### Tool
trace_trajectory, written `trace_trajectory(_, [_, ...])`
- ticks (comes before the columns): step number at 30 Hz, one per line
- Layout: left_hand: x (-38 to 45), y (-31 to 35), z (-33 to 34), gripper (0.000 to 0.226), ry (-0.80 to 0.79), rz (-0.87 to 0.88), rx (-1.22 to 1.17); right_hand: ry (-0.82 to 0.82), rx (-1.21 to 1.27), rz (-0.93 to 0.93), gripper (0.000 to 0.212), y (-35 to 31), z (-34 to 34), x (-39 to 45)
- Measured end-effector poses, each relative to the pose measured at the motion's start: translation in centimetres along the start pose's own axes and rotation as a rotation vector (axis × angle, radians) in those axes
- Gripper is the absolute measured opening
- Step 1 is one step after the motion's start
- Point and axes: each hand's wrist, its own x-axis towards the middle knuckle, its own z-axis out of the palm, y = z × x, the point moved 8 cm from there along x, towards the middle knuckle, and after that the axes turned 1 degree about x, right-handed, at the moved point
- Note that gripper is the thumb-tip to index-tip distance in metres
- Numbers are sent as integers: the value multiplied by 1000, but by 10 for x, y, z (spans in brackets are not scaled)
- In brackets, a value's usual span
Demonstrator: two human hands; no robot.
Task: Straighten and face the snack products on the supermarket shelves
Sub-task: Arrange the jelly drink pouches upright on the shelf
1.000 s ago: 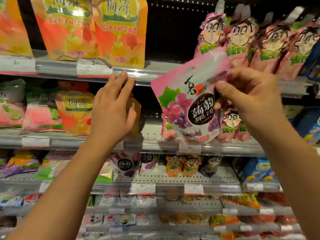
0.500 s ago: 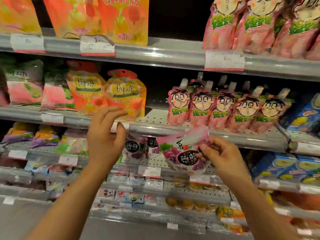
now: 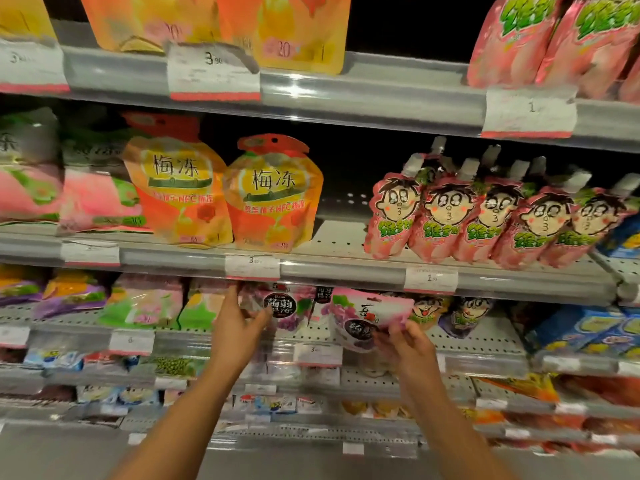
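Since the earlier frame, the left hand [image 3: 239, 325] now grips a shelved grape pouch [image 3: 282, 306]; the right hand [image 3: 403, 342] still pinches the pink grape jelly pouch [image 3: 369, 317], now lower.

white price tags [image 3: 252, 266] (print blurred) on shelf rails [image 3: 367, 95].

A single head-worn wide-angle view faced the supermarket shelves [image 3: 363, 98] head-on and close, tilted slightly down; shelf edges bowed toward the frame borders, and both forearms rose from the bottom edge toward the middle tiers
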Motion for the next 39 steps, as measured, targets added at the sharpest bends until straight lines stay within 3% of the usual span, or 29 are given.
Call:
trace_trajectory(8, [38, -18, 8, 25, 23, -47, -135, -34, 184, -28, 21, 14, 29, 18])
trace_trajectory(12, [55, -39, 12, 28, 8, -20, -62, -47, 192, -63, 22, 12, 40, 23])
trace_trajectory(18, [56, -45, 3, 12, 122, 31, -105, -69, 89, -73, 29, 11, 48, 38])
trace_trajectory(21, [52, -41, 1, 17, 128, 47, -179, 17, 101, -32, 23, 12, 55, 43])
trace_trajectory(24, [51, -47, 3, 24, 81, 34, -271, 84, 88, 31, 41, 13, 59, 46])
trace_trajectory(29, [43, -42, 8, 19, -46, 52, -446, 32, 20, 13, 9, 14, 56, 48])
trace_trajectory(32, [43, -44, 9, 8, -134, 25, -521, 13, -4, -2, 8, 15, 53, 48])
trace_trajectory(39, [42, -53, 0, 7, -170, -21, -582, 106, 50, 22, 10, 24, 51, 56])
